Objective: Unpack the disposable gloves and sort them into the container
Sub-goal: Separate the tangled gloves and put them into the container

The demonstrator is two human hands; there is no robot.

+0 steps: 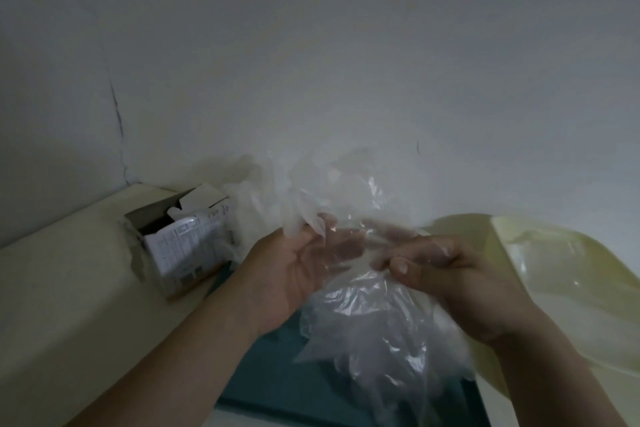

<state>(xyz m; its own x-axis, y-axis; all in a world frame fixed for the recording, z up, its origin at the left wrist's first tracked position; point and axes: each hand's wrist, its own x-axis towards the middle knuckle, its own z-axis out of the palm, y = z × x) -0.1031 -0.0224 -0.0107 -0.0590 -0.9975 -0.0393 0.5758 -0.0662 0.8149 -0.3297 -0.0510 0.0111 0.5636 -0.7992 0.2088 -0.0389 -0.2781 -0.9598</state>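
I have one crumpled bunch of disposable gloves (pixel 363 315) in my two hands. They are thin, clear, glossy film, too tangled for me to count singly. The bunch hangs in the air to the right of the cardboard box (pixel 183 246), with one frosty end sticking up and the rest drooping. My left hand (pixel 294 270), nearer the box, lies palm up with its fingers half curled under the film and the thumb pressing it down. My right hand (pixel 460 281), farther from the box, pinches a fold between thumb and bent fingers. The one box is printed, its top flaps open, and stands on a cream counter (pixel 69 288). One pale yellow, smooth, rounded container (pixel 571 274) sits well right of the box, beyond my right hand.
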